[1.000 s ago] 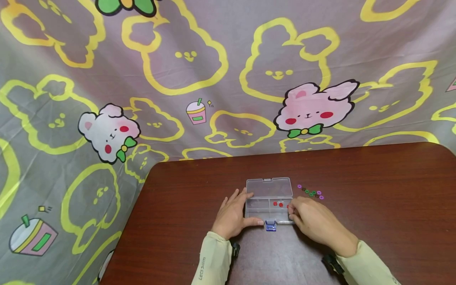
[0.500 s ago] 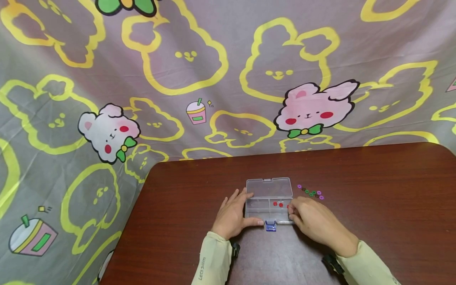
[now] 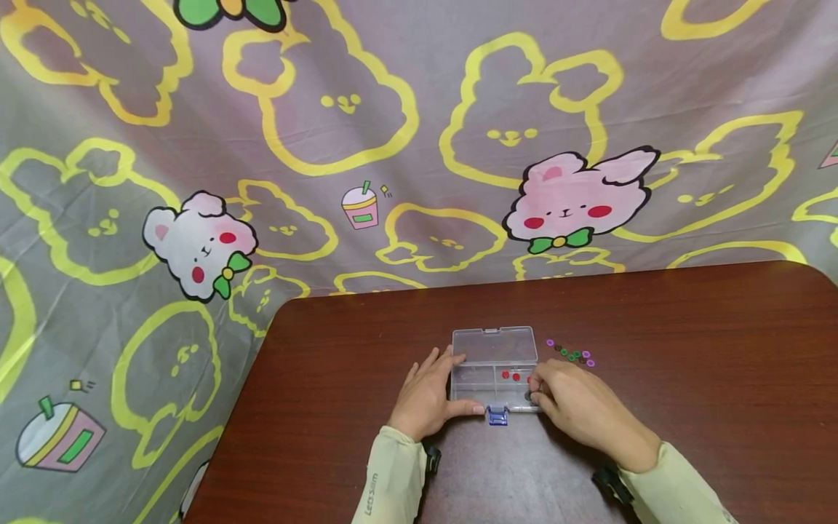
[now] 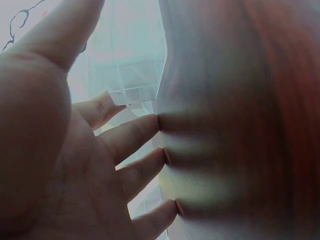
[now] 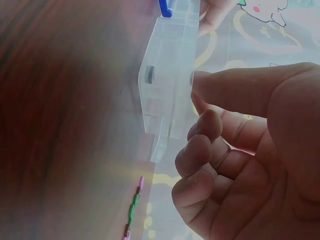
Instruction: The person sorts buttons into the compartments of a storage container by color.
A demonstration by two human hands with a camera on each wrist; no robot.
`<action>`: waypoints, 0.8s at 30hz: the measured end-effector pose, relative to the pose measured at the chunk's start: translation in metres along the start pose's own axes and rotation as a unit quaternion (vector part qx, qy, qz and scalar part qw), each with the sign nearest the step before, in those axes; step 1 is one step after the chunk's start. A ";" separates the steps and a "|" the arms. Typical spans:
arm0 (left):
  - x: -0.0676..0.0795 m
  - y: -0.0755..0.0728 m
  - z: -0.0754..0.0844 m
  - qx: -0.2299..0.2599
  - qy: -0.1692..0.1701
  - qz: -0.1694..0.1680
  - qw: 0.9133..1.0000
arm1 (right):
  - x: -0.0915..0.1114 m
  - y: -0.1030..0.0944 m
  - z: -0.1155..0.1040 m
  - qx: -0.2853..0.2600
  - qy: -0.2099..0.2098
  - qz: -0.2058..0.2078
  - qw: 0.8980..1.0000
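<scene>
A clear plastic compartment box (image 3: 473,394) lies on the table, its lid (image 3: 494,346) raised at the back. My left hand (image 3: 422,397) holds the box's left end, thumb along the front edge and index finger at the back corner; the other fingertips touch the table in the left wrist view. Over the front right compartment, my right hand (image 3: 576,400) pinches a small dark piece (image 5: 191,77) between thumb and index finger, mostly hidden by them. Another dark piece (image 5: 150,75) shows low inside the box. Several red pieces (image 3: 516,377) sit in the back right compartment.
Several small purple, green and brown rings (image 3: 572,356) lie on the table behind the right hand. A blue latch (image 3: 497,415) hangs open at the box's front. A patterned cloth (image 3: 419,145) rises behind the brown table (image 3: 353,349).
A dark piece has come into view by the right thumb, in the front right compartment. The right fingers have shifted very slightly; the left hand and the box have stayed in place.
</scene>
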State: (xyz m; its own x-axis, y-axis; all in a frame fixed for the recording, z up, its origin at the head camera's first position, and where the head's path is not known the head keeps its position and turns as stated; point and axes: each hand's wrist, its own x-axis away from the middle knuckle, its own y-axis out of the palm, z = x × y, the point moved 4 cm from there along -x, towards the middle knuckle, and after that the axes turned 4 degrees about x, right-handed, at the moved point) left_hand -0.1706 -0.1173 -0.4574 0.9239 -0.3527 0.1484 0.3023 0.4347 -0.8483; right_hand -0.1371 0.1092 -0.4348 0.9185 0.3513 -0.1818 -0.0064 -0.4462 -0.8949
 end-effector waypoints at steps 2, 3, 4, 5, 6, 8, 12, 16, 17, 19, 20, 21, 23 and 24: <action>0.000 0.000 0.000 0.000 0.000 0.001 1.000 | 0.000 -0.001 0.000 -0.001 0.001 0.000 1.000; 0.001 -0.001 0.000 -0.001 0.002 0.002 1.000 | 0.000 -0.001 0.000 -0.003 0.002 0.000 1.000; 0.001 -0.001 0.000 -0.001 0.001 0.002 1.000 | 0.000 -0.001 0.000 -0.003 0.003 0.001 1.000; 0.001 0.000 0.000 -0.002 0.002 0.002 1.000 | 0.000 -0.002 0.000 -0.005 0.004 0.002 1.000; 0.001 0.000 0.000 -0.002 0.001 0.001 1.000 | 0.000 -0.002 0.000 -0.006 0.006 0.002 1.000; 0.001 0.000 0.000 -0.004 0.002 0.001 1.000 | 0.000 -0.003 0.001 -0.010 0.011 0.003 1.000; 0.001 0.000 0.000 0.002 0.002 0.001 1.000 | 0.000 -0.006 0.002 -0.016 0.020 0.006 1.000; 0.001 -0.001 0.000 0.008 0.002 -0.001 1.000 | 0.000 -0.009 0.005 -0.015 0.025 0.012 1.000; 0.001 -0.001 0.000 0.007 0.001 -0.001 1.000 | 0.000 -0.010 0.005 -0.014 0.026 0.013 0.999; 0.001 -0.001 0.000 0.005 0.001 -0.001 1.000 | 0.000 -0.011 0.006 -0.012 0.028 0.013 0.999; 0.001 -0.001 0.000 0.004 0.002 -0.001 1.000 | 0.000 -0.011 0.007 -0.011 0.029 0.012 0.999; 0.001 -0.001 0.000 0.003 0.002 -0.001 1.000 | 0.000 -0.011 0.007 -0.011 0.030 0.011 0.999; 0.001 0.000 0.000 0.003 0.002 -0.001 1.000 | 0.000 -0.012 0.009 -0.009 0.030 0.012 0.999; 0.001 0.000 0.001 0.003 0.002 -0.001 1.000 | 0.000 -0.012 0.009 -0.008 0.030 0.013 0.999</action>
State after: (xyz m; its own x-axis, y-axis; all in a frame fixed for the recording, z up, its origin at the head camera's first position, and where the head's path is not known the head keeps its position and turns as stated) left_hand -0.1699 -0.1171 -0.4568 0.9220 -0.3576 0.1484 0.3063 0.4392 -0.8445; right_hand -0.1407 0.1224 -0.4278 0.9401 0.2894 -0.1799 -0.0251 -0.4677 -0.8835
